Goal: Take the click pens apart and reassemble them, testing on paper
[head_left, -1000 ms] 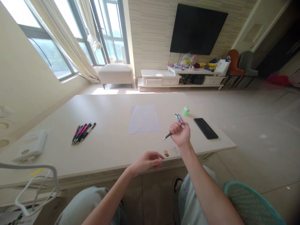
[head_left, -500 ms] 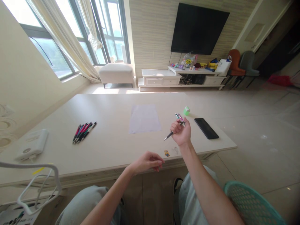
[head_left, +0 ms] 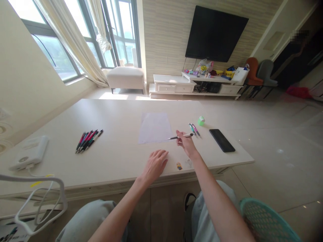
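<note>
Between the fingers of my right hand is a black and white pen, held nearly level with its tip at the right edge of a white sheet of paper. My left hand rests palm down on the table just below the paper, fingers stretched out and holding nothing. Two pens, a teal one and a pink one, lie side by side just beyond my right hand. Farther left lies a bunch of several pens.
A black phone lies toward the table's right end, with a small green container behind it. A white device with a cable sits at the far left. Near the front edge is a cartoon sticker. A green basket stands at lower right.
My left hand has moved from the table's front edge up onto its surface. My right hand has shifted left, turning the pen toward the paper.
</note>
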Available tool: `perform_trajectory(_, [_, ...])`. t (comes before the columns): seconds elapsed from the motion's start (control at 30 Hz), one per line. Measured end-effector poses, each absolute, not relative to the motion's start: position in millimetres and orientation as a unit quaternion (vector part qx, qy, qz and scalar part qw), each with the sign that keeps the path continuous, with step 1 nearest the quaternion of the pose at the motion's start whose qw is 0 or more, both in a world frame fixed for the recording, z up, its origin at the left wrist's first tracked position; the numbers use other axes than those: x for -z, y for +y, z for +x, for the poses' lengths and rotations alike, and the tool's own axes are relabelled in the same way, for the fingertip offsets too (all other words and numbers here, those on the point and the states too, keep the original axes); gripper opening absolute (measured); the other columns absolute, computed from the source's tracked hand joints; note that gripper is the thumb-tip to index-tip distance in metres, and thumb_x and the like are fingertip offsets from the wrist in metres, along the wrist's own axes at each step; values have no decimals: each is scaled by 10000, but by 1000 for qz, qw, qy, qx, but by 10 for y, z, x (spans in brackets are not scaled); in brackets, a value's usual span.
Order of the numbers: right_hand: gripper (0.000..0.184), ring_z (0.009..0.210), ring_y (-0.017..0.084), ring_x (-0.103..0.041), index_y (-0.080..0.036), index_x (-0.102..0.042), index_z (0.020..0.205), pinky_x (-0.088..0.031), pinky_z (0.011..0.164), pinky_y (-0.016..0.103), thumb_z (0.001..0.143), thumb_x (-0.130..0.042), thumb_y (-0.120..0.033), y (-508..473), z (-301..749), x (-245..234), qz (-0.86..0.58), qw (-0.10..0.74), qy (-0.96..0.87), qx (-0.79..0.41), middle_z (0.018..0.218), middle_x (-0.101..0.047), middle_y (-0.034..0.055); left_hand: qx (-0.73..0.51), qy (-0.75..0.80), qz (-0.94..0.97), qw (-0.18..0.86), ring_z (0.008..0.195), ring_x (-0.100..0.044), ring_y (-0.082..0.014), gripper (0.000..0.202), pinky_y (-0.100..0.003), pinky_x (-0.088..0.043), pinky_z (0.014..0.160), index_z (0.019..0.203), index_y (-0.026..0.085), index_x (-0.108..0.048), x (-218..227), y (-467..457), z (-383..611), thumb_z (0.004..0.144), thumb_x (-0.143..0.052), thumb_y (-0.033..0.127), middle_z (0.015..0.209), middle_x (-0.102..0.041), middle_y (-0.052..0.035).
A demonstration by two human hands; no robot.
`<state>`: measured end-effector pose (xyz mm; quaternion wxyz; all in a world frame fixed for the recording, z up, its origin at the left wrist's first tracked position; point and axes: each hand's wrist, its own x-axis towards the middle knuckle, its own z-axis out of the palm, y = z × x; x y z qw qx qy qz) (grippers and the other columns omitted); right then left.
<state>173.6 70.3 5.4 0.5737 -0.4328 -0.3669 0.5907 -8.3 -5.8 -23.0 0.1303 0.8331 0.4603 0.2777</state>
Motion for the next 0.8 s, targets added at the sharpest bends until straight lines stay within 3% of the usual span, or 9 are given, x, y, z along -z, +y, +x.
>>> perform_trajectory(0.1, [262,362,75,-424,-191,-516,649,-303,368,187,682,-670,-400,765,1673,113,-428,606,-327,-586,404,-447,-76,-252,456,846,111,1249,-421,-233,377,-432,-308,1041,1269,232,-486,281,-10,-72,899,-437,284,1323,-512,-91])
perform_trajectory(0.23, [212,417,107,-513,-169,-549,657,-354,394,206,714,-566,-373,821,1621,274,-437,593,-296,-608,480,-567,-7,-205,465,856,93,1336,-311,-224,417,-443,-229,1096,1322,216,-423,310,52,-52,921,-386,326,1419,-410,-80])
perform_trajectory(0.5, [182,440,115,-516,-167,-559,631,-381,421,228,719,-535,-325,860,1630,328,-442,591,-292,-609,507,-577,4,-184,492,848,66,1384,-194,-239,453,-475,-192,1104,1340,178,-389,351,168,81,931,-333,365,1475,-308,-103])
perform_trajectory(0.63, [200,525,113,-532,-171,-533,604,-413,485,232,714,-582,-331,853,1588,290,-423,628,-286,-587,580,-573,4,-177,505,843,57,1384,-192,-255,474,-485,-172,1107,1347,164,-382,362,181,129,934,-311,385,1474,-306,-118])
perform_trajectory(0.73, [222,481,84,-440,-188,-526,660,-384,484,220,703,-650,-366,821,1596,159,-382,648,-298,-588,529,-458,-49,-171,509,842,55,1377,-212,-259,479,-485,-161,1110,1346,166,-388,356,177,138,935,-297,396,1471,-312,-120])
perform_trajectory(0.8, [316,434,85,-335,-206,-496,670,-339,447,231,737,-604,-495,780,1647,27,-348,629,-308,-623,490,-323,-75,-170,510,841,54,1374,-219,-259,478,-482,-162,1110,1342,169,-395,350,173,137,935,-294,399,1469,-317,-117])
